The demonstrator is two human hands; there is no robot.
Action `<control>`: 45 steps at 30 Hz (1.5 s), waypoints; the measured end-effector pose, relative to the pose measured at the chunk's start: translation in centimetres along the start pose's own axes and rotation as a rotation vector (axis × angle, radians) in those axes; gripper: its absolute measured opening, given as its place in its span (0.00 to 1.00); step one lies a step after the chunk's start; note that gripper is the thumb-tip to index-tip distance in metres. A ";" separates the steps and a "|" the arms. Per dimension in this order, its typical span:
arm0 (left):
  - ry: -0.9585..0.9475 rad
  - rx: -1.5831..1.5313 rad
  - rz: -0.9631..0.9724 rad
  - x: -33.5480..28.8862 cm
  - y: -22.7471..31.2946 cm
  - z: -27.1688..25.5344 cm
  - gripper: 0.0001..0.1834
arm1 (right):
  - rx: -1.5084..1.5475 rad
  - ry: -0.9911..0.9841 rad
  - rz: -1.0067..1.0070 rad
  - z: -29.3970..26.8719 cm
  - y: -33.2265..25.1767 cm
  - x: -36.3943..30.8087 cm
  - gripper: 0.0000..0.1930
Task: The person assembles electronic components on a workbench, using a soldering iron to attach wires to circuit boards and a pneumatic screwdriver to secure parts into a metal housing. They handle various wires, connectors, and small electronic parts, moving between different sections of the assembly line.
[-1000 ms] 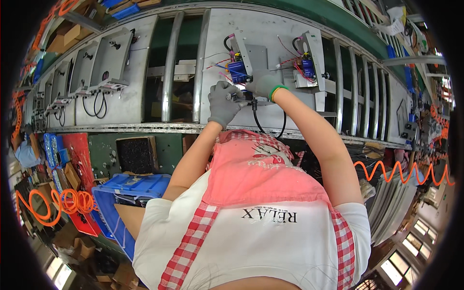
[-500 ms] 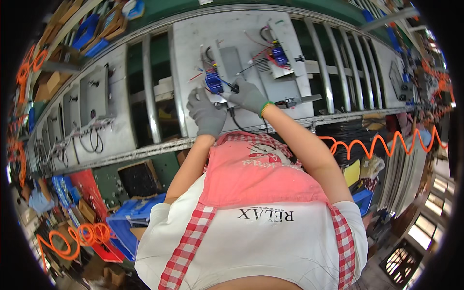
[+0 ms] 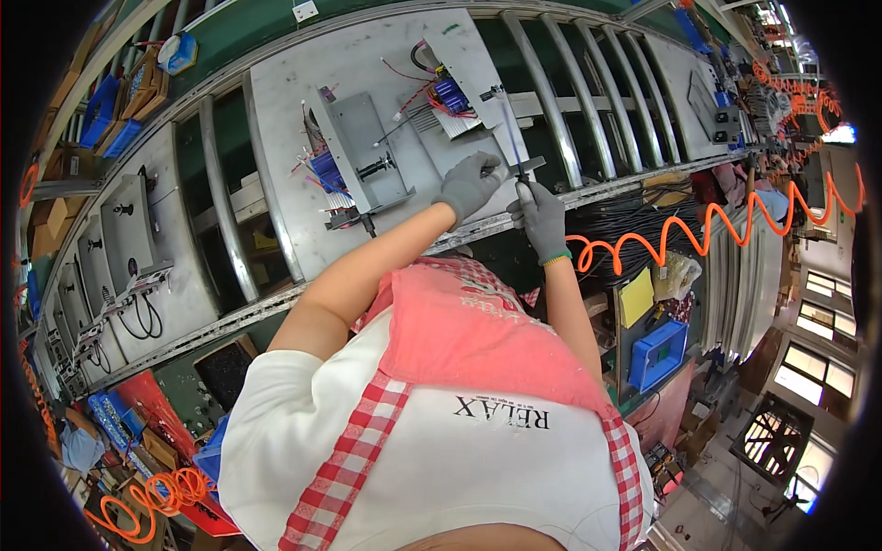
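My right hand point(image 3: 540, 219), in a grey glove, is closed round the dark handle of a slim tool point(image 3: 521, 171) at the near right edge of the white board point(image 3: 276, 92). The tool looks like a screwdriver, its thin blurred shaft pointing away from me. Just left of it, my gloved left hand point(image 3: 472, 188) has curled fingers over the board; what they hold, if anything, is unclear. Left on the board lies a grey metal housing point(image 3: 360, 147) with a black coiled part, beside a blue wired component point(image 3: 327, 171). Farther back, a second blue component point(image 3: 449, 95) has loose red wires.
Metal rollers point(image 3: 556, 101) run on both sides of the board. More grey housings point(image 3: 129, 230) with black cables stand at the left. An orange coiled hose point(image 3: 680, 225) hangs at the right, above a blue bin point(image 3: 658, 354) and a bundle of black cables point(image 3: 616, 220).
Both hands have left the left-hand blue component and moved right. The right hand now grips the slim tool near the board's edge. The view has shifted to the right.
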State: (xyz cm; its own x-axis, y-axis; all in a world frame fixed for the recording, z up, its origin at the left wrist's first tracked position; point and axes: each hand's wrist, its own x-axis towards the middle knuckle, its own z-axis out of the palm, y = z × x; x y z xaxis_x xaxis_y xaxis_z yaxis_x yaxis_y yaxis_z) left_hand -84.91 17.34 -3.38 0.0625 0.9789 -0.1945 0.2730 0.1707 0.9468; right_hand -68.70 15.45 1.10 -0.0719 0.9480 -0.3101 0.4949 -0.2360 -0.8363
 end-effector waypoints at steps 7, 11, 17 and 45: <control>0.029 -0.233 -0.155 1.9 -2.3 2.1 0.25 | -0.720 0.114 -0.212 0.5 2.0 2.2 0.14; 0.118 -0.136 -0.202 1.9 -2.2 2.3 0.33 | -0.699 0.077 -0.391 0.9 1.7 2.3 0.14; -0.084 0.020 -0.164 3.1 -4.1 3.6 0.40 | -0.607 -0.175 -0.267 -1.5 2.4 3.0 0.16; -0.103 -0.355 -0.073 0.1 -1.6 0.3 0.15 | -0.680 -0.692 -0.036 -3.9 -2.3 8.7 0.15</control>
State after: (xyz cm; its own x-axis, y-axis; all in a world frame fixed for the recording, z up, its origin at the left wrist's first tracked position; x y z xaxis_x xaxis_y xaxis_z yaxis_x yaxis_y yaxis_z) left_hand -85.09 17.16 -5.04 0.1568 0.9492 -0.2729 -0.0686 0.2861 0.9557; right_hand -67.11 25.06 2.04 -0.4826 0.5658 -0.6686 0.8618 0.1707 -0.4776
